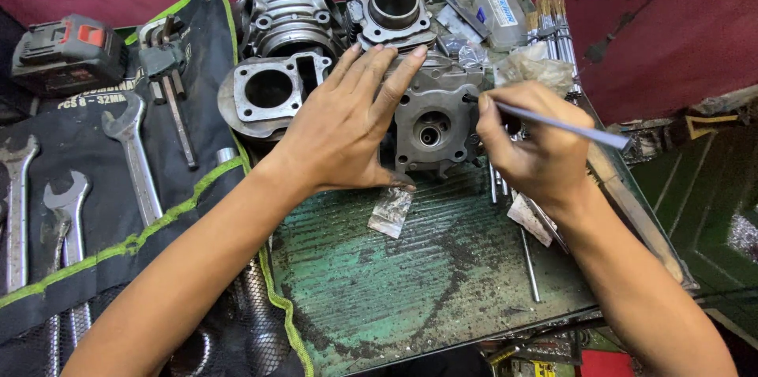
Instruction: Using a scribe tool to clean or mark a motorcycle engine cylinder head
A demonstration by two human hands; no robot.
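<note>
Left hand, fingers spread flat, steadies a grey cast-metal cylinder head on the green worktop, likely heavy, rigid, best gripped by its outer body, while right hand pinches a thin grey rod at its side.

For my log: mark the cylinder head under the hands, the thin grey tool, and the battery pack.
cylinder head (433, 128), head view, front face.
thin grey tool (568, 127), head view, mid-shaft.
battery pack (67, 53), head view, top.

Even overhead light, soft shadows; sharp centre, slight wide-angle bending at edges, corners perhaps dimmer.
</note>
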